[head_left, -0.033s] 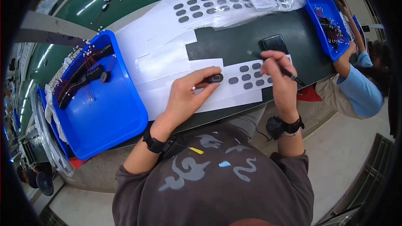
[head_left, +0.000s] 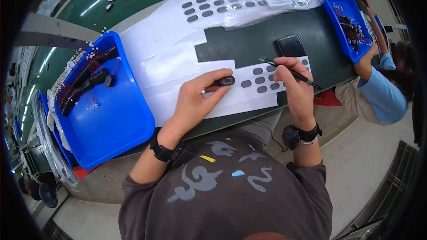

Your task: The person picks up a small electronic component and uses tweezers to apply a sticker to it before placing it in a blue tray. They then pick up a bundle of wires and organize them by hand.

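Observation:
My left hand [head_left: 195, 98] pinches a small black oval part [head_left: 227, 81] with a square outline on its face, held over white paper. A small white connector [head_left: 203, 92] shows at the back of that hand's grip. In my right hand [head_left: 297, 89] is a pair of dark tweezers [head_left: 291, 70], tips pointing to the upper left. The tweezers hang over a white sheet [head_left: 242, 73] bearing rows of dark grey oval stickers [head_left: 259, 80]. Whether anything sits between the tips is too small to tell.
At the left, a blue tray [head_left: 138, 106] holds black parts with red wires and white connectors. Bagged sticker sheets [head_left: 231, 4] lie at the back. A black phone [head_left: 290, 45] rests beyond my right hand. Another blue tray [head_left: 331, 18] stands near a co-worker's arm [head_left: 378, 89].
My right hand has turned slightly, and the tweezers have shifted a little to the left, showing more clearly. The left hand stays nearly in place with the black oval part.

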The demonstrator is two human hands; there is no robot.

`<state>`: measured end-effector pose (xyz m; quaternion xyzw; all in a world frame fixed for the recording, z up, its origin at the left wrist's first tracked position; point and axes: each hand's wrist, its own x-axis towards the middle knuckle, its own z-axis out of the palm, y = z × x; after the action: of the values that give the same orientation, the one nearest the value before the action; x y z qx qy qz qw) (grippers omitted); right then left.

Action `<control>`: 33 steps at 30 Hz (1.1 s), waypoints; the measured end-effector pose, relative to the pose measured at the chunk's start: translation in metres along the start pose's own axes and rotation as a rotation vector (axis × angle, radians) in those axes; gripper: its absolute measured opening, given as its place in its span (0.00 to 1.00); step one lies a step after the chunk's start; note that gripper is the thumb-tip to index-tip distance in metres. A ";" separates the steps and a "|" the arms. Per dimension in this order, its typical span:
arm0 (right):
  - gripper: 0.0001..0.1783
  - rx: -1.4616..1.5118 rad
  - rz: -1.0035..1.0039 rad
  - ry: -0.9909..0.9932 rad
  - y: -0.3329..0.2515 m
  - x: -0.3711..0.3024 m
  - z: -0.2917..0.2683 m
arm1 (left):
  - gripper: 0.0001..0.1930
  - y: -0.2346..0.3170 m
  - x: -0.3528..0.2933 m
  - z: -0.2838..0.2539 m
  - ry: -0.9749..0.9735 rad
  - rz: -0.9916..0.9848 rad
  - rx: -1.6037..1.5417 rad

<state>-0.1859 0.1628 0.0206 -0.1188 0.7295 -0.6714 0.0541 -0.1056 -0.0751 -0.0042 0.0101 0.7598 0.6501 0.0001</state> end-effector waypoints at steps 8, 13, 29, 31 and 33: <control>0.05 -0.127 0.138 -0.021 0.020 -0.022 0.007 | 0.18 0.038 -0.002 0.003 -0.025 0.051 0.142; 0.05 -0.097 0.130 -0.037 0.023 -0.024 0.008 | 0.19 0.030 0.004 0.013 -0.087 0.107 0.279; 0.04 -0.100 0.092 -0.137 0.024 -0.018 0.005 | 0.20 0.001 0.005 0.015 -0.023 -0.032 0.083; 0.04 -0.049 0.094 -0.124 0.024 -0.019 0.005 | 0.23 0.000 0.005 0.016 0.001 -0.015 0.055; 0.04 -0.174 0.108 -0.139 0.022 -0.018 0.008 | 0.25 -0.001 0.005 0.016 0.013 -0.006 0.041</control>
<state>-0.1690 0.1614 -0.0031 -0.1298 0.7848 -0.5919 0.1298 -0.1109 -0.0591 -0.0075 0.0039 0.7729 0.6345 -0.0031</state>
